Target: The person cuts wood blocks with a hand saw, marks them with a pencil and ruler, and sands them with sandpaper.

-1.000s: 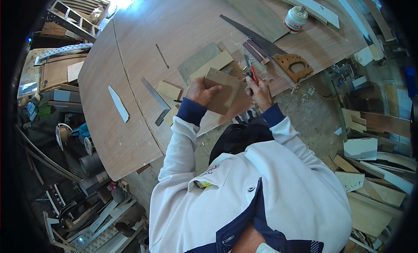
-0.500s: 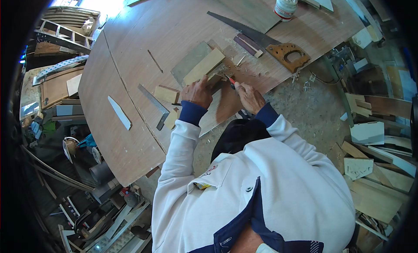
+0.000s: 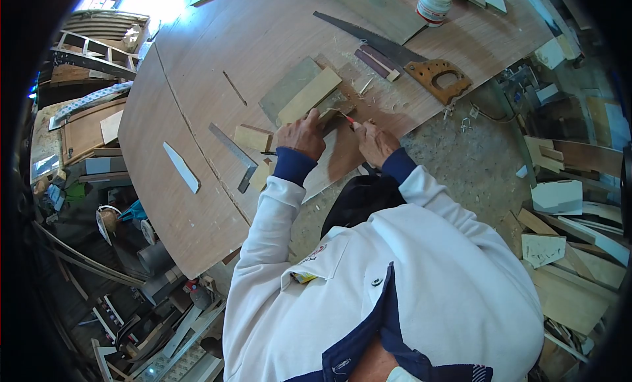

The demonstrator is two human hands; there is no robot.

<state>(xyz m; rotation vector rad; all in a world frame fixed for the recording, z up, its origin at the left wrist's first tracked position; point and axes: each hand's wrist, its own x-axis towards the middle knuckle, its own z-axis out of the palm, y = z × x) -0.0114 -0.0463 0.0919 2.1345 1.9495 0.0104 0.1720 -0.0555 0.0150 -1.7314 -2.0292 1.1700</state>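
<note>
My left hand (image 3: pixel 300 136) is closed around a small wood block (image 3: pixel 327 116), pressing it down at the near end of a longer pale board (image 3: pixel 311 96). That board rests on a flat grey-green panel (image 3: pixel 280 96). My right hand (image 3: pixel 377 144) grips a small red-handled knife (image 3: pixel 349 119), its thin tip at the block's right end. Most of the handle is hidden inside the fingers. Pale wood shavings (image 3: pixel 363 87) lie just beyond. Left of my left hand are a wood offcut (image 3: pixel 251 138) and a metal try square (image 3: pixel 232 150).
A handsaw (image 3: pixel 438 79) lies on the plywood table (image 3: pixel 204 86), with a dark reddish wood piece (image 3: pixel 376 62) beside its blade. A white bottle (image 3: pixel 433 5) stands at the far edge. A pointed white strip (image 3: pixel 180 167) is at left. Scrap boards (image 3: pixel 573 296) pile up on the right.
My right hand has shifted slightly, and the knife's tip has moved a little left and up along the block. My left hand stays in almost the same place.
</note>
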